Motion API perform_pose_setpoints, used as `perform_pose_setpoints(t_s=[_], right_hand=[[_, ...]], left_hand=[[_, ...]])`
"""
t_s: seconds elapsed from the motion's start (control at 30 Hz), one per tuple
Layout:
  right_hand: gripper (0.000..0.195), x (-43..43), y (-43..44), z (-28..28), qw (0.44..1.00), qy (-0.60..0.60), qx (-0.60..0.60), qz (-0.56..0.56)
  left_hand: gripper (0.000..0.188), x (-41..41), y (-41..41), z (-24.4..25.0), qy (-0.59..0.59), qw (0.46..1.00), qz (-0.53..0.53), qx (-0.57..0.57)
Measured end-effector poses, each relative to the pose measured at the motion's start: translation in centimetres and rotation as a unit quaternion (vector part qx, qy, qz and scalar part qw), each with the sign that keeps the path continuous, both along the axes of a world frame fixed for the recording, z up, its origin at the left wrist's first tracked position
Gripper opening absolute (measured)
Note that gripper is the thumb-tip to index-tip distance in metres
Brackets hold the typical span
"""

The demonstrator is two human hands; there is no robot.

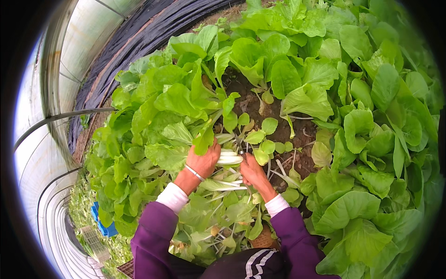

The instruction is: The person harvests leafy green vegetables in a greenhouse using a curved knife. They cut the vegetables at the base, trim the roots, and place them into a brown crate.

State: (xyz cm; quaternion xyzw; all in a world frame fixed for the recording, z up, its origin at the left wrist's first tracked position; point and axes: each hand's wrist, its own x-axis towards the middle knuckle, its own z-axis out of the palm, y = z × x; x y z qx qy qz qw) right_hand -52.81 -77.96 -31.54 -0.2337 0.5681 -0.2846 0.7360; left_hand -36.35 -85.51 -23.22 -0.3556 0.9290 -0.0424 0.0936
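Note:
My left hand (pixel 205 160), with a silver bangle at its wrist, grips a bunch of leafy greens; their white stalks (pixel 230 158) stick out towards the right. My right hand (pixel 252 169) is closed round the handle of a small knife (pixel 241 150), whose blade points up and away, near the base of the plants just beyond the stalks. Part of the blade is hidden among stems. Small round-leaved seedlings (pixel 264 143) stand just right of the knife. Cut or loose leaves and pale stalks (pixel 226 185) lie below both hands.
Dense leafy plants (pixel 359 209) surround a patch of bare brown soil (pixel 303 139). Black plastic sheeting (pixel 136 38) and a hooped plastic tunnel wall (pixel 83 35) run along the left. A blue crate (pixel 104 223) and a pale crate (pixel 94 242) are at the lower left.

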Motion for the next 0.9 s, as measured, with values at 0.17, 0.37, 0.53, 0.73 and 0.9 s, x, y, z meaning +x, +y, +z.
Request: perform_pose_setpoints(t_s=[0.17, 0.37, 0.53, 0.73, 0.9], right_hand=[[0.036, -1.9, 1.4, 1.3, 0.999, 0.007, 0.002, 0.031], [0.032, -2.8, 0.1, 0.6, 0.991, -0.084, 0.1, -0.006], [0.03, -3.7, 2.3, 1.6, 0.987, -0.082, 0.052, 0.125], [0.024, -4.8, 4.4, 3.5, 0.967, -0.126, -0.161, -0.152], [0.022, -2.5, 1.1, 8.1, 0.943, -0.231, -0.18, -0.156]], left_hand=[[0.011, 0.4, 1.5, -0.1, -0.004, 0.999, -0.039, 0.01], [0.011, 0.2, 2.1, -1.1, 0.01, 0.999, -0.045, -0.016], [0.011, 0.8, 2.6, 0.8, 0.01, 1.0, -0.026, 0.004], [0.03, 1.3, 4.5, 8.0, 0.211, 0.959, 0.072, 0.178], [0.036, 3.2, 6.1, 12.1, 0.244, 0.911, 0.122, 0.309]])
